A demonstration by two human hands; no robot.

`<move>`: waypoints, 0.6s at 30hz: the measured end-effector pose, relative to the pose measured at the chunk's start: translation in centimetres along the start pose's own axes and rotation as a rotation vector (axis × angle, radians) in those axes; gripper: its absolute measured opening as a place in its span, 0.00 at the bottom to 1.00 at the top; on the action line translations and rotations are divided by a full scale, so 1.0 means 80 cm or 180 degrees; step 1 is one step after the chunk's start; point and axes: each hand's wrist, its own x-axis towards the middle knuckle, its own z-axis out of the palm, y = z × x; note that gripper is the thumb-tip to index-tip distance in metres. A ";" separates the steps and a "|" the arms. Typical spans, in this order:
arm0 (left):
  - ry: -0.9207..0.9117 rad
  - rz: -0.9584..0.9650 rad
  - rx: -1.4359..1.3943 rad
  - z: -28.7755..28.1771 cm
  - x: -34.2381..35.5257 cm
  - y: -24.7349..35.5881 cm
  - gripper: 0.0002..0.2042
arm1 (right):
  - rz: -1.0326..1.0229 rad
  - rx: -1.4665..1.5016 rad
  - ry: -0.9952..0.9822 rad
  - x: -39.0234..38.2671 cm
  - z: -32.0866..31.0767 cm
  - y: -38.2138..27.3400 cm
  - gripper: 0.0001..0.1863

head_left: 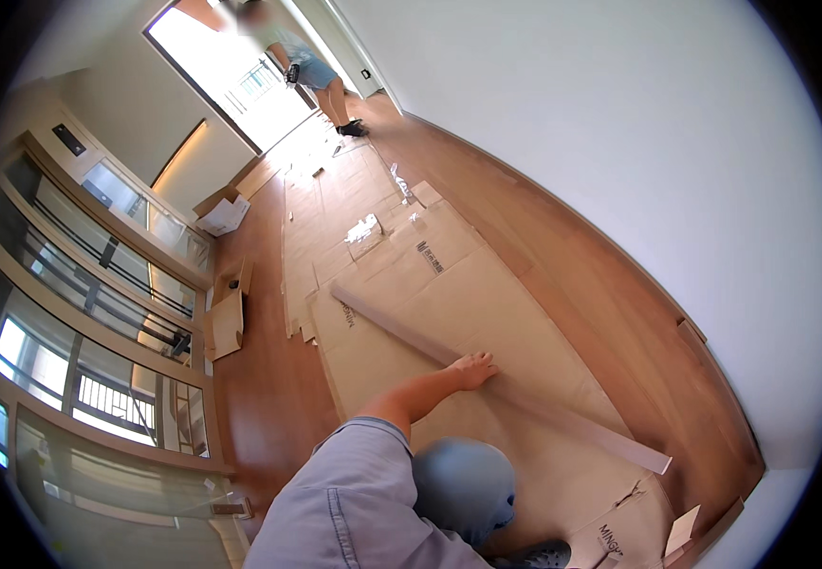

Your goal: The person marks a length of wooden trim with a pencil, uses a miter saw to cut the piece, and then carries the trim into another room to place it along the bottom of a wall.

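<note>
My left hand (472,370) is closed around the middle of a long, narrow, grey-brown strip (563,416), perhaps a piece of trim. The strip lies slantwise over flattened cardboard (458,313), from the middle of the view down to the lower right, where its pale end shows. My left arm, in a grey sleeve (335,493), reaches in from the lower edge, beside my bent knee in blue jeans (468,484). My right hand is out of view.
Brown wood floor (268,408) borders the cardboard. A white wall (619,123) runs along the right, glazed cabinets or doors (98,332) along the left. An opened box (228,318) lies at left. Another person (311,71) stands by the bright doorway.
</note>
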 end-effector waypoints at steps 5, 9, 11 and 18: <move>0.0129 -0.0006 0.0524 0.036 -0.006 0.015 0.11 | -0.0219 -0.0348 0.0141 0.018 0.001 0.028 0.21; -0.0031 -0.0595 -0.0875 0.042 -0.024 0.014 0.19 | -0.0190 -0.1118 0.0354 -0.028 -0.027 0.084 0.21; -0.0457 -0.0658 -0.0384 0.032 -0.029 0.008 0.23 | 0.0080 -0.1682 0.0418 -0.048 -0.018 0.096 0.22; 0.0033 -0.0231 0.0455 -0.009 -0.032 -0.015 0.42 | -0.0631 -0.2155 0.0741 -0.083 0.031 0.004 0.21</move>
